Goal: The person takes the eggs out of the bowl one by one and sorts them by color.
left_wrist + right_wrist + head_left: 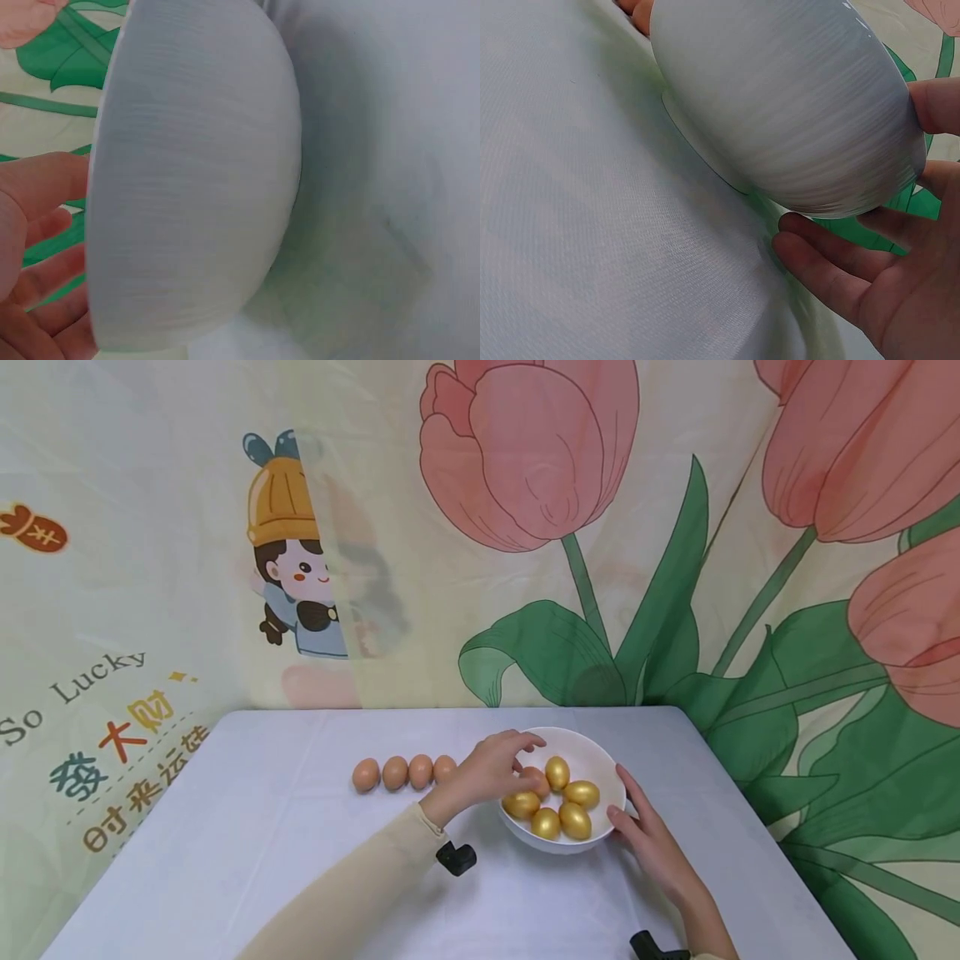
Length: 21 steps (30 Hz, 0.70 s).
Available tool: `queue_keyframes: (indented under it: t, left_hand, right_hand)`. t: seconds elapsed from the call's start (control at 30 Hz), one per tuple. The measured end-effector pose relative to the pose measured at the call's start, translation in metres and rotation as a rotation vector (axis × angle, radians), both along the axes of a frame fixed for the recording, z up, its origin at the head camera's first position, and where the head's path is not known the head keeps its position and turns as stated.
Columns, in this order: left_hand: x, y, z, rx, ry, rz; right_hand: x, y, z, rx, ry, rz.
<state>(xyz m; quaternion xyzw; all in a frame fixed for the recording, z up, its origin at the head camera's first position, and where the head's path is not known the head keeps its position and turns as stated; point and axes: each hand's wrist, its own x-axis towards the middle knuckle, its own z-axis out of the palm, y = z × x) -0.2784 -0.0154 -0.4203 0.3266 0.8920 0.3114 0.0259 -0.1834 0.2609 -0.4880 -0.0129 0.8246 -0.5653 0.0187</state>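
Note:
A white bowl [573,747] stands at the middle right of the table, holding several golden eggs [575,820] and one brown egg [536,782]. Over its left rim reaches my left hand [483,772], thumb and fingers apart beside the brown egg. In the left wrist view the bowl's outer wall [195,180] hides where those fingertips end. My right hand [652,839] grips the bowl's right side. The right wrist view shows that hand's thumb at the rim and other fingers [832,277] spread along and under the wall.
Several brown eggs [395,772] lie in a row on the white-covered table [300,827], left of the bowl; my left hand partly covers the last one. Behind the table hangs a backdrop [390,527] printed with tulips and a cartoon figure.

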Motion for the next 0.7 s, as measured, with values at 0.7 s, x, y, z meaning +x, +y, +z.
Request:
queue_keyframes:
  t: [0.7]
  left_hand:
    - [-0.005,0.027,-0.023,-0.093,0.056,0.039]
  right_hand:
    - [0.001,-0.001,0.000,0.005,0.000,0.005]
